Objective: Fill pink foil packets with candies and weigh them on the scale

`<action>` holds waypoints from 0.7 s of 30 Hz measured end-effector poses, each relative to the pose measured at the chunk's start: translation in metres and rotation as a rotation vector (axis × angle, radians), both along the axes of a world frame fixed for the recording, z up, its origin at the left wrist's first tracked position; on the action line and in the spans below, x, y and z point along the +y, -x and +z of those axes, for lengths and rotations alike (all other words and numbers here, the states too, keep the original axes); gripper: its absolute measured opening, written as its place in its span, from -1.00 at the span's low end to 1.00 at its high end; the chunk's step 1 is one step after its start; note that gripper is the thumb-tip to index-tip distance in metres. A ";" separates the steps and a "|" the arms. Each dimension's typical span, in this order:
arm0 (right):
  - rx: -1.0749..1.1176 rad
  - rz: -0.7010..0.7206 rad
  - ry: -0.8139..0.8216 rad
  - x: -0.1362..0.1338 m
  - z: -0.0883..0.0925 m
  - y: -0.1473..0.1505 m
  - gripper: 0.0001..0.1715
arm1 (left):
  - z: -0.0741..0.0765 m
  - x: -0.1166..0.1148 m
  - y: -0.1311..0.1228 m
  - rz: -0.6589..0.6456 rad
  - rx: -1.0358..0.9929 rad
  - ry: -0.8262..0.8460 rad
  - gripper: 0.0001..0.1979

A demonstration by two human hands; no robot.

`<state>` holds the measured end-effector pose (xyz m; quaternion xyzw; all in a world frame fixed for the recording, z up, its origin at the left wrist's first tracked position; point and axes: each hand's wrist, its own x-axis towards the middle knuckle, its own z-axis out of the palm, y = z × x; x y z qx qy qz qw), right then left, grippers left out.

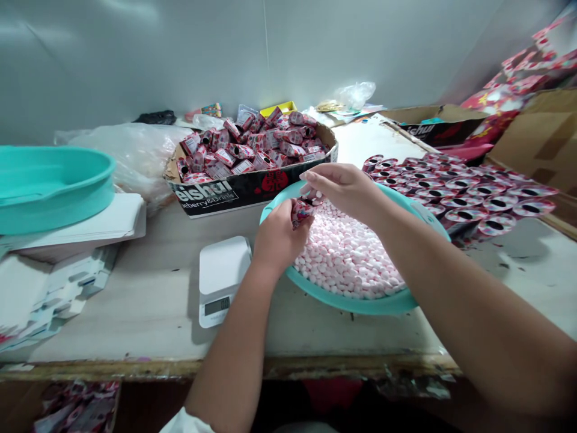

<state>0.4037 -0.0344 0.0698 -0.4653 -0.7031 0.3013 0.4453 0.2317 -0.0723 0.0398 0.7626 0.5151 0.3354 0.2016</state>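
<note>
My left hand [277, 234] is closed around a small red-and-pink patterned packet [301, 211], held over the near-left rim of a teal basin [360, 304]. The basin is heaped with small pink and white candies [347, 255]. My right hand [345, 189] hovers just above the packet's open end, its fingers pinched together on a few candies [318, 195]. Both forearms reach in from the bottom of the view.
A white digital scale [220, 278] sits left of the basin. Behind stands a cardboard box [246, 186] of filled packets. Rows of open empty packets [469, 192] lie to the right. A second teal basin [49, 186], white card stacks [58, 282] and plastic bags are at the left.
</note>
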 end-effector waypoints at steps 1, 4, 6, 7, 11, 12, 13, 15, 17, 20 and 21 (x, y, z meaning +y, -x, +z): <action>0.016 -0.001 0.014 -0.001 0.001 0.000 -0.17 | 0.001 0.000 0.000 0.002 -0.004 0.009 -0.80; 0.073 0.050 0.056 -0.003 0.004 0.000 -0.09 | 0.002 -0.001 0.000 0.000 -0.024 0.030 -0.79; 0.092 0.085 0.074 -0.004 0.005 0.000 -0.07 | 0.002 -0.001 0.000 0.000 -0.034 0.029 -0.79; 0.101 0.095 0.080 -0.004 0.005 0.000 -0.06 | 0.002 -0.001 0.000 0.001 -0.038 0.028 -0.80; 0.152 0.115 0.118 -0.004 0.007 -0.001 -0.06 | 0.000 -0.001 -0.001 0.015 -0.037 0.014 -0.82; 0.170 0.115 0.133 -0.003 0.008 -0.001 -0.06 | -0.001 -0.001 -0.001 0.019 -0.035 0.011 -0.83; 0.187 0.116 0.148 -0.003 0.009 -0.002 -0.07 | -0.002 0.000 -0.001 0.021 -0.034 0.009 -0.83; 0.207 0.117 0.166 -0.003 0.009 -0.003 -0.08 | -0.003 0.000 0.000 0.020 -0.034 0.006 -0.83; 0.210 0.120 0.178 -0.003 0.009 -0.003 -0.10 | -0.003 0.000 -0.001 0.017 -0.033 0.003 -0.83; 0.209 0.123 0.179 -0.003 0.009 -0.003 -0.08 | -0.002 0.001 -0.002 0.025 -0.021 -0.007 -0.83; 0.206 0.124 0.171 -0.004 0.009 -0.003 -0.07 | -0.002 0.001 -0.002 0.030 -0.013 -0.010 -0.83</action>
